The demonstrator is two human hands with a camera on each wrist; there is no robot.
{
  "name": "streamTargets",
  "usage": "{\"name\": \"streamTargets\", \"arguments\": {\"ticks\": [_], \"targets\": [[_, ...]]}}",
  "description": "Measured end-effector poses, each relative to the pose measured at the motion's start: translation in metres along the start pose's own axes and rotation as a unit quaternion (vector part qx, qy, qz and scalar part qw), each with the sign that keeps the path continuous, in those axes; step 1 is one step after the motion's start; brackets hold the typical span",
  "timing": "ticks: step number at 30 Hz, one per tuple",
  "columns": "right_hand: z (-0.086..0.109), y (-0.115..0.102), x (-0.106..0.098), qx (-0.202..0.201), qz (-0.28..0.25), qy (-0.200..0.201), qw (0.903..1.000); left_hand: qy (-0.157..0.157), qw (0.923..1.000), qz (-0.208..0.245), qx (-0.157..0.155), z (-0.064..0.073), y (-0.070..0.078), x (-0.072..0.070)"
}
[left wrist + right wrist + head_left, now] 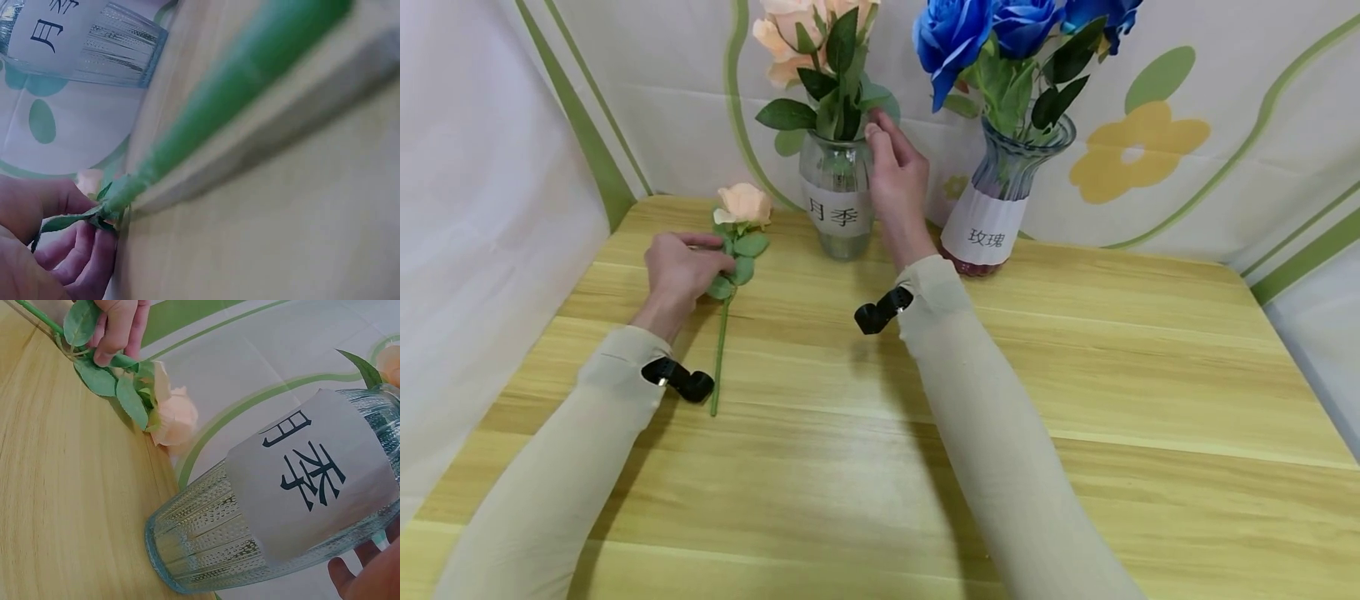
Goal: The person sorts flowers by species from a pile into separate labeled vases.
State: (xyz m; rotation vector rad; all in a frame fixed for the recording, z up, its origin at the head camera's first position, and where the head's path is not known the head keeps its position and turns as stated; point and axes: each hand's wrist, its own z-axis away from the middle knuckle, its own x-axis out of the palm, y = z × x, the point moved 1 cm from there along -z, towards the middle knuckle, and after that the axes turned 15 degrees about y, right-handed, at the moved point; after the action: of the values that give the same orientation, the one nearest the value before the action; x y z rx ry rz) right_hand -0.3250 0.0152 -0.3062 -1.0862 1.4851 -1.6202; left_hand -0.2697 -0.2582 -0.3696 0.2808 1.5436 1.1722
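Observation:
At the left of the table, my left hand (681, 265) pinches a peach rose (745, 204) by its leafy upper stem. The rose lies with its bloom toward the back and its bare stem (721, 358) toward me. In the left wrist view, thumb and fingers (78, 250) close on the stem beside the leaves. My right hand (901, 179) is at the right side of a clear glass vase (842, 247) labelled 月季, its fingertips by the rim. That vase stands upright with peach roses (797, 25) in it. Whether the right fingers press the glass is partly hidden.
To the right stands a flared glass vase (981, 208) labelled 玫瑰, holding blue roses (955, 37). A white cloth (1150, 75) with green lines and a yellow flower print hangs behind the wooden table (1112, 358).

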Motion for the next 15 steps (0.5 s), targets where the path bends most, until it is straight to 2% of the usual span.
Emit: {"name": "streamTargets", "arguments": {"ticks": [4, 10, 13, 15], "targets": [[0.0, -0.001, -0.001, -0.003, -0.003, 0.0, 1.0, 0.007, 0.9998, 0.02, 0.0, 0.001, 0.004, 0.0], [0.0, -0.001, -0.002, 0.0, 0.0, 0.001, 1.0, 0.018, 0.997, 0.072, -0.023, 0.0, 0.007, -0.001], [0.0, -0.001, -0.001, 0.001, 0.002, 0.0, 1.0, 0.02, 0.9906, 0.128, -0.044, -0.001, 0.009, -0.003], [0.0, 0.0, -0.001, 0.002, 0.004, 0.001, 1.0, 0.02, 0.9805, 0.184, -0.067, -0.001, 0.011, -0.004]]}}
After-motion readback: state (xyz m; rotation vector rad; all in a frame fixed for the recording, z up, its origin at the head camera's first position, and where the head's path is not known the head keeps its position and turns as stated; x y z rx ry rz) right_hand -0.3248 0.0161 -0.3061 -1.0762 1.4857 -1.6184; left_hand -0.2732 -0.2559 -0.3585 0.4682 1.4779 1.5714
